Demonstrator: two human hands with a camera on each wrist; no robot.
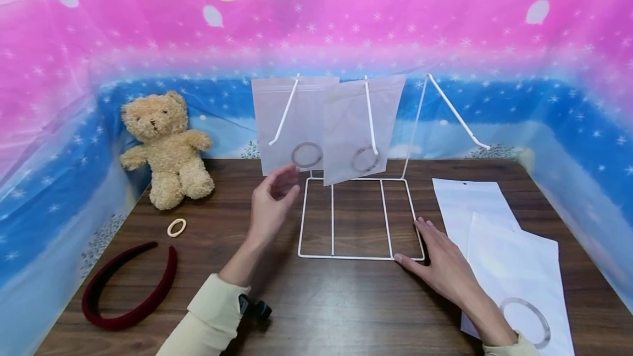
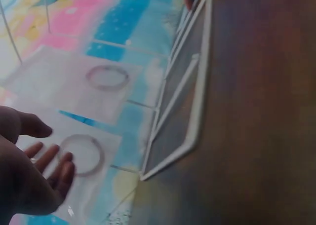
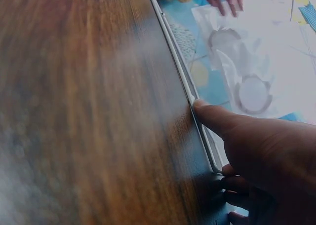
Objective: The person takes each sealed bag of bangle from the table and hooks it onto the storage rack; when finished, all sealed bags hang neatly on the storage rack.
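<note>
A white wire display rack (image 1: 361,258) stands on the table with three hooks. Two pale zip pouches (image 1: 289,120) hang from its left and middle hooks, each showing a grey ring outline (image 1: 365,159) low down. My left hand (image 1: 272,199), fingers loosely bent and holding nothing, is beside the bottom edge of the left pouch; whether it touches cannot be told. My right hand (image 1: 442,257) rests at the rack base's front right corner. Its thumb presses the front wire (image 3: 200,129), while the other fingers lie straight against the right side wire.
White pouches (image 1: 519,273) overlap on the table at right, one with a ring outline. At left are a teddy bear (image 1: 170,150), a small cream ring (image 1: 176,228) and a dark red headband (image 1: 133,320). The right hook (image 1: 457,110) juts forward. Printed cloth (image 1: 346,15) walls the table.
</note>
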